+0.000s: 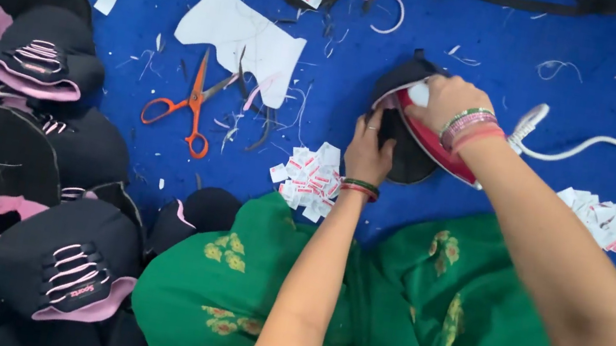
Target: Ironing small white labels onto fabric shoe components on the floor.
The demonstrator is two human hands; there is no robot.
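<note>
The right hand (pixel 447 100) is closed around the handle of a red and white clothes iron (pixel 434 140), which rests on a black fabric piece (pixel 403 151) lying on the blue worktop (pixel 449 30). The left hand (pixel 368 151) lies just beside the iron, fingers narrowed and pressing down on the near edge of the same piece; it appears to steady the piece rather than hold it in a grip. The white iron cord (pixel 604 147) trails off to the right, clear of the fabric. A heap of small red-and-white labels (pixel 308 180) lies touching the left wrist, and a second heap (pixel 596 217) sits beyond the right forearm. Orange-handled scissors (pixel 191 99) and a white paper pattern (pixel 243 37) lie well apart to the left, with stacked black and pink cap pieces (pixel 44 58) at the far left. Judgement: pressing is best done with the fabric kept flat and taut, the left fingertips held back from the hot sole, and the cord kept behind the iron so it cannot drag across the piece.
</note>
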